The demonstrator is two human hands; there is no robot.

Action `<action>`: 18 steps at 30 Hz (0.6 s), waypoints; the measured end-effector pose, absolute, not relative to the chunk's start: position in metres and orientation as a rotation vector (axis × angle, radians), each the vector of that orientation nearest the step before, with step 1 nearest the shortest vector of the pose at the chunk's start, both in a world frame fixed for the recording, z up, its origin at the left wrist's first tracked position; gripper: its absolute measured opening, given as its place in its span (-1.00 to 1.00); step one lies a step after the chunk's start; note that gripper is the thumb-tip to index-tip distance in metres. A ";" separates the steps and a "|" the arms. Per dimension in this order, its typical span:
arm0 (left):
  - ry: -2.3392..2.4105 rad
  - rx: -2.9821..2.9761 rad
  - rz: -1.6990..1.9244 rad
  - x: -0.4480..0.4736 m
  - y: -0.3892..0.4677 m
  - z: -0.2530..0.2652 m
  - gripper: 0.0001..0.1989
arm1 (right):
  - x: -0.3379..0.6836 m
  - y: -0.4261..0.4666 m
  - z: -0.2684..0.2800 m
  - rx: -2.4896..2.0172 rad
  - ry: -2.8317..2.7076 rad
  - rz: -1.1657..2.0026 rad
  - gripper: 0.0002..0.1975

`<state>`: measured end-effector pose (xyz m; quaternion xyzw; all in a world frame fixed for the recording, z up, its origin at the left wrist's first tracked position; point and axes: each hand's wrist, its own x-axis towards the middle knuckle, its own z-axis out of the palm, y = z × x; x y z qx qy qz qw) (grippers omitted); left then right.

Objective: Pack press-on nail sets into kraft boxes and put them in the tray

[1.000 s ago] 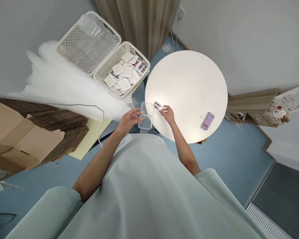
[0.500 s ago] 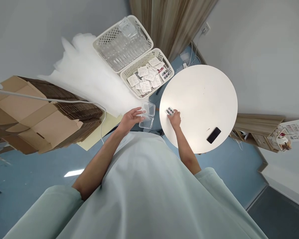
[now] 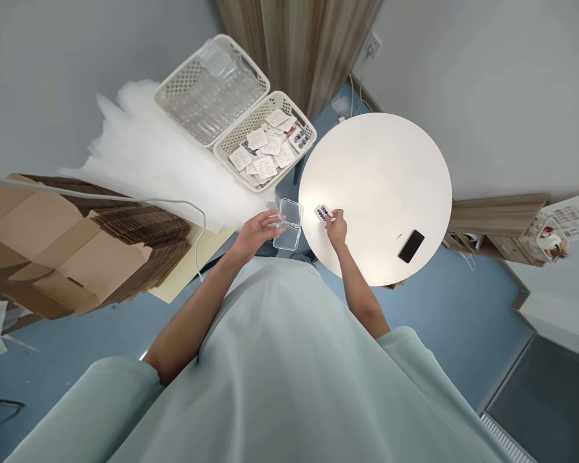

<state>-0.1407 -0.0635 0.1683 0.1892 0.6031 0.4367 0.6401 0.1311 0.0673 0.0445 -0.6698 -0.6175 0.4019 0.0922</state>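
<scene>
Held by its hinge side in my left hand (image 3: pixel 257 235) is a clear plastic case (image 3: pixel 289 236), its lid folded open. It hangs just left of the round table. Between the thumb and fingers of my right hand (image 3: pixel 336 227) is a small white card (image 3: pixel 323 212) with rows of dark oval pieces, perhaps press-on nails. That card is above the left part of the white tabletop (image 3: pixel 381 167), apart from the case. More white cards (image 3: pixel 265 168) lie piled in a pale basket (image 3: pixel 309 137), a few showing dark pieces like those on the held card.
Another pale basket (image 3: pixel 163 98) holds many clear plastic cases (image 3: pixel 217 90). White foam sheeting (image 3: pixel 154 161) lies beside the baskets. Stacked flat cardboard boxes (image 3: pixel 82 238) stand at left, with a white cable (image 3: pixel 164 201) crossing over them. A black phone (image 3: pixel 411 246) rests on the round table.
The view has shifted, so baskets and table appear farther left. My right hand has tilted the card a little. My left hand still holds the open case, now slightly nearer the table.
</scene>
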 end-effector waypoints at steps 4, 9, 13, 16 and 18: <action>1.364 0.465 0.908 -0.119 -0.045 0.168 -0.19 | 0.157 0.057 0.066 -1.965 -1.706 1.200 -0.78; 1.284 0.524 0.815 -0.077 -0.021 0.166 -0.21 | 0.202 0.040 0.099 -1.923 -1.449 1.150 -0.72; 1.252 0.582 0.721 -0.038 -0.005 0.167 -0.19 | 0.243 0.026 0.123 -1.918 -1.257 1.072 -0.62; 1.226 0.611 0.685 -0.009 0.003 0.168 -0.17 | 0.271 0.016 0.138 -1.878 -1.168 1.037 -0.53; 1.206 0.618 0.677 0.010 0.008 0.169 -0.15 | 0.287 0.010 0.146 -1.833 -1.124 1.059 -0.51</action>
